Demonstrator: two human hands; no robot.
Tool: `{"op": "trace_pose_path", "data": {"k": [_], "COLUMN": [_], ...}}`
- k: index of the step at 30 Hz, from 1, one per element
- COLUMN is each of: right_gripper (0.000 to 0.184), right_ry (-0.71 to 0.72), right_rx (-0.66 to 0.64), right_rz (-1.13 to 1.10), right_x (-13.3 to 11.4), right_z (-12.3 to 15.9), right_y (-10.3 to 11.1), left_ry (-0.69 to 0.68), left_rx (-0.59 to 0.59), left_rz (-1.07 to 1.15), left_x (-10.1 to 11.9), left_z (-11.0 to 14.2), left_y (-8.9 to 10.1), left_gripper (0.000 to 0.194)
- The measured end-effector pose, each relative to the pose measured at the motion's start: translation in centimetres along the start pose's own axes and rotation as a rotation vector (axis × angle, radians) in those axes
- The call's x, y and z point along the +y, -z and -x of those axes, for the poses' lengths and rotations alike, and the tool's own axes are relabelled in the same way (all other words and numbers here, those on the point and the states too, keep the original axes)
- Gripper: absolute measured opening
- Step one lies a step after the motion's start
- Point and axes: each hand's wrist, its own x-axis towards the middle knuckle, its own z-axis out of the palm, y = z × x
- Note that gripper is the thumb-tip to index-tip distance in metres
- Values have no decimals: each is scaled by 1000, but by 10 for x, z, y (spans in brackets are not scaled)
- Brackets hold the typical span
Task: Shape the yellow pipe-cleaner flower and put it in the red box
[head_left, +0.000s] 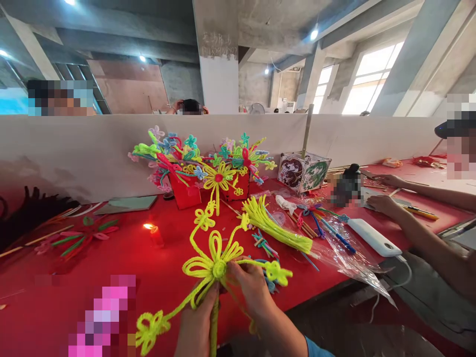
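Observation:
A yellow-green pipe-cleaner flower (219, 268) is held up in front of me, its looped petals spread around a coiled centre. Smaller flowers hang on long stems from it, one at the lower left and another at the right. My left hand (199, 317) is closed around the flower's base, just above its thick stem (213, 325). With fingertips pinched beside the coiled centre, my right hand (253, 285) grips the flower's right side. Behind it lies a bundle of yellow-green pipe cleaners (278, 228) in a clear plastic bag.
A lit red candle (155, 235) burns left of the flower. Red pots (186, 193) of colourful pipe-cleaner flowers stand at the back, beside a patterned box lantern (303, 173). A white power strip (374, 238) lies to the right. Another person's hands (386, 203) work further right.

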Motion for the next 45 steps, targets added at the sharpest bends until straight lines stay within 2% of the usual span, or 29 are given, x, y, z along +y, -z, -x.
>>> {"op": "trace_pose_path", "data": {"k": [4, 9, 14, 18, 25, 30, 35, 38, 41, 45], "right_gripper": [34, 28, 27, 30, 35, 33, 44, 34, 30, 34], "right_ry": [-66, -82, -99, -141, -183, -170, -53, -82, -117, -177], "right_rx": [-24, -99, -165, -198, -179, -256, -236, -159, -19, 58], "right_rz": [0, -8, 4, -6, -47, -9, -40, -29, -32, -89], "right_x": [-1, -15, -19, -13, 13, 24, 3, -10, -8, 7], "right_z": [-5, -3, -2, -2, 10, 17, 13, 9, 6, 2], "right_y": [4, 15, 25, 32, 41, 40, 41, 35, 28, 25], "left_ry": [30, 180, 217, 257, 235, 220, 201, 197, 201, 224], "left_rx": [4, 134, 66, 99, 116, 96, 122, 109, 86, 58], "left_rz": [58, 174, 249, 301, 368, 375, 356, 349, 351, 351], "left_x": [-3, 0, 6, 11, 17, 16, 14, 12, 9, 4], "left_z": [-4, -12, -8, -7, -6, -5, -4, -1, 2, 3], "left_y": [-1, 1, -4, -6, -5, -6, -6, -7, -9, -8], "left_gripper": [15, 20, 23, 21, 18, 14, 16, 17, 19, 24]}}
